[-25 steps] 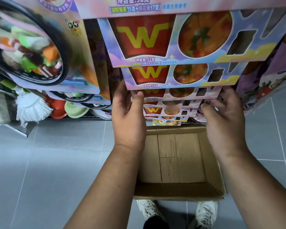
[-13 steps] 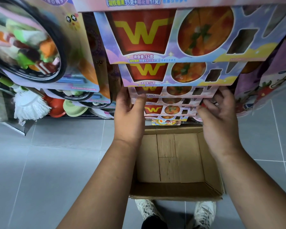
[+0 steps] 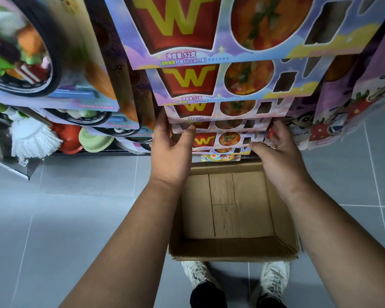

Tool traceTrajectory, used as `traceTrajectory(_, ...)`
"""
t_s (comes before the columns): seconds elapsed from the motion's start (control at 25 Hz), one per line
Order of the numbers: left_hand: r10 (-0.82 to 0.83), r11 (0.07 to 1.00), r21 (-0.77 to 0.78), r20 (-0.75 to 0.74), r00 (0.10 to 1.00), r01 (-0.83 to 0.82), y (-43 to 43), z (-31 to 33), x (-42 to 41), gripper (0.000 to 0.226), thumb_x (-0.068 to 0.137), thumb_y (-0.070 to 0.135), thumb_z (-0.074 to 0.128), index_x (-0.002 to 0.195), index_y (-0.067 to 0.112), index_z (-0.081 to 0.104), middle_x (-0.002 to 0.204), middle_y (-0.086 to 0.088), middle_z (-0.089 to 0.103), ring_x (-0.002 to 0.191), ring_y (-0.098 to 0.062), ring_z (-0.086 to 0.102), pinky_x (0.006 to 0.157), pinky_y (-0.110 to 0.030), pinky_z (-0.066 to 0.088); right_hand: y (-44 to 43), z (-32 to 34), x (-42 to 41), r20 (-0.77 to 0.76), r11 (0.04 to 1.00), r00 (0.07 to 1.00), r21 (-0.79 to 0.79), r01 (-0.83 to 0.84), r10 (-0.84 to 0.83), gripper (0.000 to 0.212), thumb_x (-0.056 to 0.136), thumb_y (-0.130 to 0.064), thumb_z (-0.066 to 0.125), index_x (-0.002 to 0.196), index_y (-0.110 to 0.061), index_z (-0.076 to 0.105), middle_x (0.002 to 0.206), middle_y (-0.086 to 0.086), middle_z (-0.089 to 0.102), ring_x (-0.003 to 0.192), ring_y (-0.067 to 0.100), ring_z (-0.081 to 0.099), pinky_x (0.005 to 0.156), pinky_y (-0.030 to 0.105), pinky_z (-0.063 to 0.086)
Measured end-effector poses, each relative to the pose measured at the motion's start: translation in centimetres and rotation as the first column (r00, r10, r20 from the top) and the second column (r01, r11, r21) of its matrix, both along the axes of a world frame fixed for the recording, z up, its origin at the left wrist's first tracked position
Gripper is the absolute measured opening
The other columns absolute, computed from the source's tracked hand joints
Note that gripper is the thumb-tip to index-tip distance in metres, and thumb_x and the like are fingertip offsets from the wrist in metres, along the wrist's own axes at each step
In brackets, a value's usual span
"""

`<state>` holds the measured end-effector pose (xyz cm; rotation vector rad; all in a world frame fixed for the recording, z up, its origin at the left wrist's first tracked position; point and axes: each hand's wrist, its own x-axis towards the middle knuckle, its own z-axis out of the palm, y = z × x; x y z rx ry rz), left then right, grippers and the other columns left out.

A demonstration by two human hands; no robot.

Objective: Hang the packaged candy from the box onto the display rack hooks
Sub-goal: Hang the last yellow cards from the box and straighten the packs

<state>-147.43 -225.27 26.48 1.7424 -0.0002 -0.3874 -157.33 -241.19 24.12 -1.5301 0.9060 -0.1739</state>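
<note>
My left hand [image 3: 171, 150] grips the left edge of a candy pack [image 3: 220, 126] low in the hanging column, thumb across its front, the other fingers tucked behind. My right hand [image 3: 278, 152] curls round the pack's right edge, so I am grasping it on both sides. Compared with half a second ago both hands keep the same hold, and the upper packs [image 3: 209, 30] loom larger. Below my wrists the cardboard box [image 3: 227, 247] sits open on the grey floor [image 3: 76, 218], just ahead of my white shoes [image 3: 200, 276]. A white mop head [image 3: 33, 141] and a red bowl [image 3: 69, 138] lie to the left.
</note>
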Motion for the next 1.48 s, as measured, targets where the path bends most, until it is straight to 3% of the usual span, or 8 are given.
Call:
traceTrajectory(0.24, 0.055, 0.998, -0.012, 0.010, 0.998, -0.055, -0.1, -0.3, 0.3, 0.059, 0.082, 0.030, 0.063, 0.139, 0.023, 0.052, 0.134, 0.003, 0.064, 0.124, -0.011, 0.061, 0.109, -0.044, 0.047, -0.2, -0.4, -0.3, 0.032, 0.998, 0.999, 0.062, -0.002, 0.000, 0.045, 0.090, -0.009, 0.064, 0.127, -0.032, 0.054, 0.126, -0.019, 0.061, 0.122, 0.004, 0.054, 0.088, 0.023, 0.048)
traceTrajectory(0.44, 0.009, 1.000, -0.006, -0.006, 1.000, -0.009, 0.7, -1.4, -0.5, 0.058, 0.086, 0.026, 0.060, 0.143, 0.020, 0.049, 0.135, 0.008, 0.063, 0.122, -0.002, 0.060, 0.105, -0.027, 0.050, -0.3, -1.8, -0.8, 0.021, 0.998, 1.000, 0.067, -0.007, 0.006, 0.055, 0.091, -0.011, 0.063, 0.135, -0.040, 0.049, 0.139, -0.013, 0.055, 0.128, 0.007, 0.052, 0.094, 0.032, 0.052)
traceTrajectory(0.76, -0.008, 0.999, 0.030, -0.192, 0.981, 0.014, 0.5, -4.5, 0.2, 0.054, 0.095, 0.022, 0.064, 0.146, 0.027, 0.045, 0.143, 0.005, 0.058, 0.128, -0.012, 0.054, 0.097, -0.026, 0.040, 0.1, -5.3, 0.8, 0.001, 0.993, 1.000, 0.118, -0.028, 0.028, 0.068, 0.082, -0.012, 0.067, 0.142, -0.032, 0.042, 0.143, -0.003, 0.053, 0.130, 0.015, 0.052, 0.107, 0.044, 0.046)
traceTrajectory(0.92, -0.015, 1.000, -0.013, -0.238, 0.971, 0.012, 0.0, -4.9, 0.5, 0.055, 0.099, 0.018, 0.060, 0.148, 0.030, 0.038, 0.145, 0.007, 0.056, 0.124, -0.012, 0.054, 0.100, -0.028, 0.041, 0.4, -6.1, 0.5, -0.018, 0.994, 0.998, 0.093, -0.062, 0.063, 0.062, 0.087, -0.007, 0.065, 0.141, -0.030, 0.044, 0.142, -0.009, 0.051, 0.132, 0.011, 0.048, 0.103, 0.033, 0.046)
traceTrajectory(1.04, -0.013, 1.000, -0.008, -0.230, 0.973, 0.011, 0.1, -5.2, 0.3, 0.056, 0.097, 0.018, 0.061, 0.148, 0.030, 0.039, 0.145, 0.006, 0.056, 0.132, -0.017, 0.051, 0.106, -0.033, 0.040, 0.3, -6.1, 0.3, -0.039, 0.993, 0.997, 0.098, -0.069, 0.073, 0.059, 0.091, -0.005, 0.061, 0.142, -0.030, 0.045, 0.140, -0.012, 0.048, 0.129, 0.007, 0.045, 0.083, 0.013, 0.040)
traceTrajectory(1.28, -0.036, 0.999, 0.018, -0.217, 0.975, 0.041, 0.4, -4.8, 0.2, 0.052, 0.097, 0.020, 0.061, 0.145, 0.030, 0.046, 0.142, 0.005, 0.057, 0.132, -0.017, 0.051, 0.092, -0.020, 0.043, 1.0, -6.6, 0.5, -0.060, 0.992, 0.994, 0.101, -0.081, 0.088, 0.058, 0.081, -0.018, 0.065, 0.134, -0.037, 0.051, 0.145, -0.005, 0.048, 0.129, 0.010, 0.049, 0.101, 0.032, 0.047)
traceTrajectory(1.4, -0.036, 0.998, 0.043, -0.201, 0.979, 0.045, 0.2, -4.5, 0.2, 0.050, 0.099, 0.022, 0.059, 0.146, 0.031, 0.044, 0.146, 0.007, 0.054, 0.130, -0.013, 0.051, 0.093, -0.023, 0.039, 1.2, -6.1, 0.5, -0.046, 0.995, 0.998, 0.093, -0.036, 0.040, 0.052, 0.088, -0.009, 0.064, 0.133, -0.033, 0.051, 0.145, -0.004, 0.048, 0.130, 0.008, 0.046, 0.100, 0.028, 0.042)
traceTrajectory(1.48, -0.028, 0.997, 0.064, -0.185, 0.982, 0.041, 0.1, -4.2, 0.5, 0.050, 0.099, 0.025, 0.059, 0.147, 0.030, 0.044, 0.145, 0.008, 0.055, 0.119, -0.005, 0.053, 0.086, -0.014, 0.040, 1.1, -5.8, 0.3, -0.027, 0.997, 1.000, 0.080, 0.005, -0.003, 0.057, 0.090, -0.003, 0.060, 0.140, -0.028, 0.047, 0.143, -0.004, 0.050, 0.130, 0.010, 0.047, 0.101, 0.030, 0.042)
